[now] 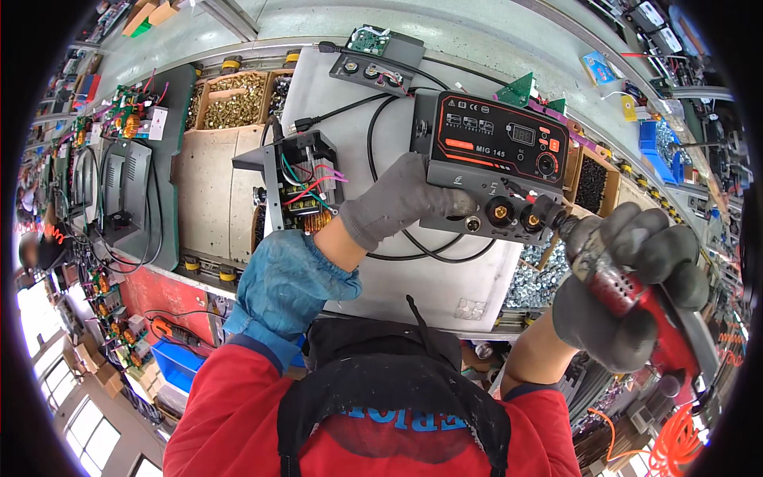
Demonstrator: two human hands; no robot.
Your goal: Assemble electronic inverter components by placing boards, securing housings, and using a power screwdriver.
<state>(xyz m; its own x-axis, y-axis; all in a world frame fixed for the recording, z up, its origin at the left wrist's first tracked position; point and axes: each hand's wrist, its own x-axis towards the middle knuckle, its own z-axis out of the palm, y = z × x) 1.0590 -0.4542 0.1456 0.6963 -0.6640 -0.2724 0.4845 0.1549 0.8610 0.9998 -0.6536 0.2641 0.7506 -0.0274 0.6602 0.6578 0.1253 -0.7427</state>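
Observation:
A welding machine's front panel (493, 143), black and orange with a small display and a knob, lies on the pale work mat. My left hand (413, 199), in a grey glove, grips its lower left part, fingers pressed together beside the round sockets. Closed around a red air screwdriver (620, 286) is my right hand (636, 278), in a dark grey glove. The tool's dark socket end meets the panel's lower right corner, by the right brass-coloured connector (532, 216). The left connector (501, 211) shows uncovered. What sits inside the tool's tip is hidden.
An open chassis (306, 191) with coloured wires stands left of the panel; another small panel (377, 63) lies behind. Bins of brass fasteners (234, 103), black screws (590, 184) and silver nuts (532, 282) flank the mat (429, 298). An orange coiled hose (675, 441) hangs lower right.

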